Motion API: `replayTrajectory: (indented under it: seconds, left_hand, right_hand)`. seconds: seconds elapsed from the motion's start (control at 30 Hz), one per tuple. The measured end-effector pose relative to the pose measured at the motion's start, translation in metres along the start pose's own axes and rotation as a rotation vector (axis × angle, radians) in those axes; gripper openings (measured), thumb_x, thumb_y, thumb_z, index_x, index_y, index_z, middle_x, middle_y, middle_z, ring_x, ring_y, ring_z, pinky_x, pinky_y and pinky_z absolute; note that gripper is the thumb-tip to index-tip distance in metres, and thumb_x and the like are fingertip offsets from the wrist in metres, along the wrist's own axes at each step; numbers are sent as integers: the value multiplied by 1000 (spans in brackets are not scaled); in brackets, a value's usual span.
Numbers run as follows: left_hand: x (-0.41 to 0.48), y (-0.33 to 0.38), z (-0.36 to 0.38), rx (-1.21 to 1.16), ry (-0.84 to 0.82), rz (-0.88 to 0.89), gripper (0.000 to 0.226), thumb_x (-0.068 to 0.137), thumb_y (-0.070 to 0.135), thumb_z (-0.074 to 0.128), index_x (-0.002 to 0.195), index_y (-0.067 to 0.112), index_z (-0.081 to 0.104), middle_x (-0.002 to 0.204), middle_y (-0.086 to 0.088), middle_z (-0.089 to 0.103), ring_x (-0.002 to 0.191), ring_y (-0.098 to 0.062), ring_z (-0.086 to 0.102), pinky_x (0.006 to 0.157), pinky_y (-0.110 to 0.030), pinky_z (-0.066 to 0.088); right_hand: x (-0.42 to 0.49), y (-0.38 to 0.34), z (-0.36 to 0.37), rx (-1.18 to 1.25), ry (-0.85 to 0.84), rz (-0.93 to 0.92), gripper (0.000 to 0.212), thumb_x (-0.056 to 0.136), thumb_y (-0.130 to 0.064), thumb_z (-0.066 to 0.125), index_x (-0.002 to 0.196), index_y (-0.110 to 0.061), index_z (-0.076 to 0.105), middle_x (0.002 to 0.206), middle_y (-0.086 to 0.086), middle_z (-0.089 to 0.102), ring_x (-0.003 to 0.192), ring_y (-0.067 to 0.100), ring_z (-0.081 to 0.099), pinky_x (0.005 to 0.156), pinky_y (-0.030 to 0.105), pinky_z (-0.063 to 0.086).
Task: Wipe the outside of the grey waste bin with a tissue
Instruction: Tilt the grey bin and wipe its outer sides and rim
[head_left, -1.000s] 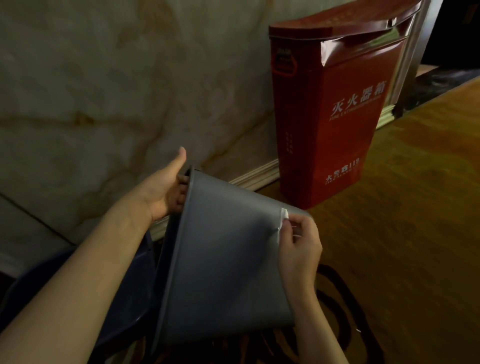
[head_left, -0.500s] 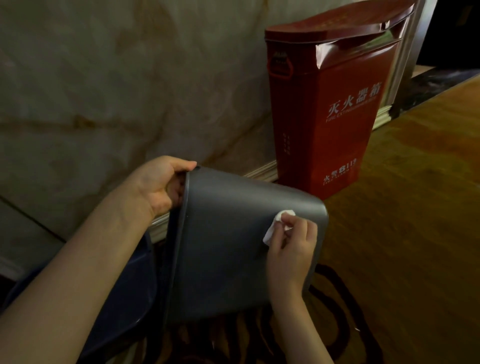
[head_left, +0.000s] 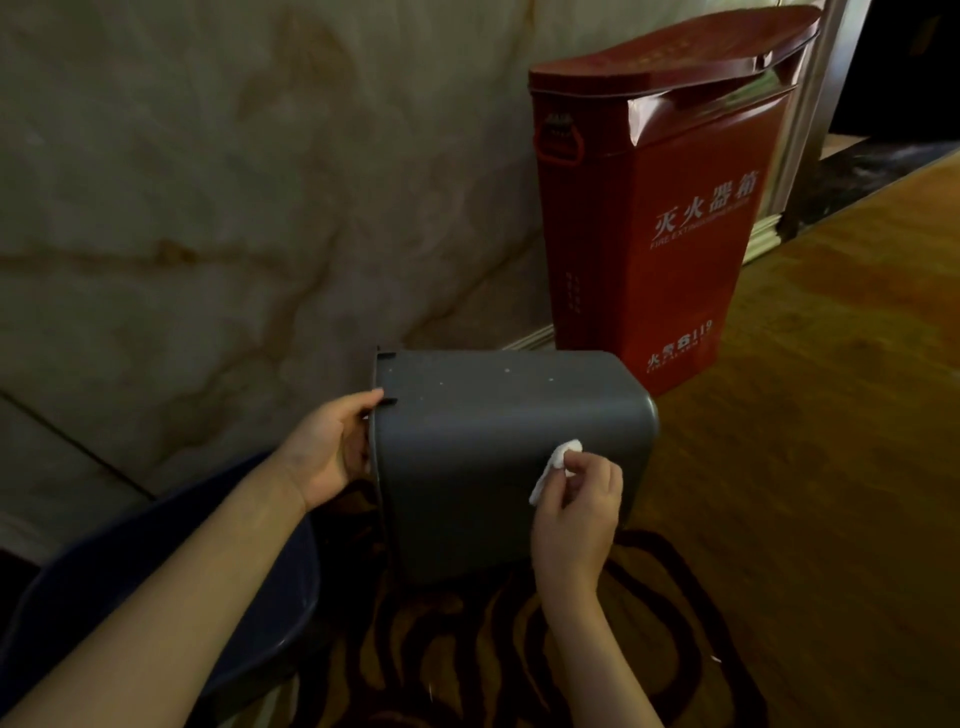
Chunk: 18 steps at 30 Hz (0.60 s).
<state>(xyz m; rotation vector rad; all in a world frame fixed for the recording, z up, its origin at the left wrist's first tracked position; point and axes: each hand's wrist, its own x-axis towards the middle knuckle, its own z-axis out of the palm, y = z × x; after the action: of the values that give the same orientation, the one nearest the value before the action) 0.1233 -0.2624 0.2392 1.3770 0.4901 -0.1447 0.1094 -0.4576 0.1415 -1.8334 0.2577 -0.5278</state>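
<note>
The grey waste bin (head_left: 483, 441) lies tipped on its side above a patterned carpet, its open rim to the left and its base to the right. My left hand (head_left: 332, 447) grips the rim at the left edge, thumb on top. My right hand (head_left: 576, 504) pinches a small white tissue (head_left: 556, 465) and presses it against the bin's near side wall, close to the base end. Small pale specks dot the bin's upper face.
A tall red fire extinguisher box (head_left: 654, 208) stands against the marble wall (head_left: 208, 182) just behind and right of the bin. A dark blue rounded object (head_left: 156, 582) sits under my left forearm. Brown carpet (head_left: 831, 441) spreads to the right.
The bin has been turned and lowered so a different face shows. My left thumb closed onto the rim. My right hand with the tissue moved from the bin's edge onto its side wall.
</note>
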Motion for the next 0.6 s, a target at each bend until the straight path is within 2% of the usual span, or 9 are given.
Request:
replayTrajectory:
  seconds: [0.07,0.2,0.3,0.37,0.5,0.6]
  left_hand:
    - [2,-4,-7,4,-1,-13,36,94,38,38,98,19,67,82,-1,77,73,-15,73,63,-29,58]
    - [1,-13,-9,58,11,-39,33,93,35,40,95,15,67,78,-3,77,76,-21,70,76,-37,51]
    - [1,-14,-8,-57,-52,-15,33,94,25,40,93,9,69,80,-8,77,73,-20,73,62,-31,59]
    - [1,-15,-7,-132,-86,-28,38,95,23,38,86,6,70,75,-9,76,68,-19,73,55,-29,58]
    - [2,-19,-6,-158,-131,-34,55,96,23,33,69,7,77,74,-9,77,68,-18,73,54,-29,58]
    - [2,-19,-3,-148,-111,-15,44,96,23,33,86,6,72,78,-9,77,71,-18,73,55,-30,58]
  right_hand:
    - [1,-16,1,-19,-2,-106,9,86,-10,57,95,-12,56,96,1,53,83,14,56,66,24,50]
    - [4,-64,14,-47,-115,-376,14,81,-12,59,93,-16,55,101,2,56,91,6,45,74,22,45]
    - [-1,-90,32,-158,-370,-554,9,82,-12,50,91,-11,54,97,8,56,91,22,50,75,34,44]
    - [-7,-94,41,-231,-486,-587,11,87,-13,47,96,-10,52,102,9,55,97,26,48,80,36,41]
    - [-10,-84,45,-237,-503,-634,18,87,-15,43,102,-12,52,104,7,55,96,24,44,80,33,37]
    - [-2,-75,37,-209,-477,-604,18,85,-10,49,98,-12,62,98,9,59,94,26,47,78,36,41]
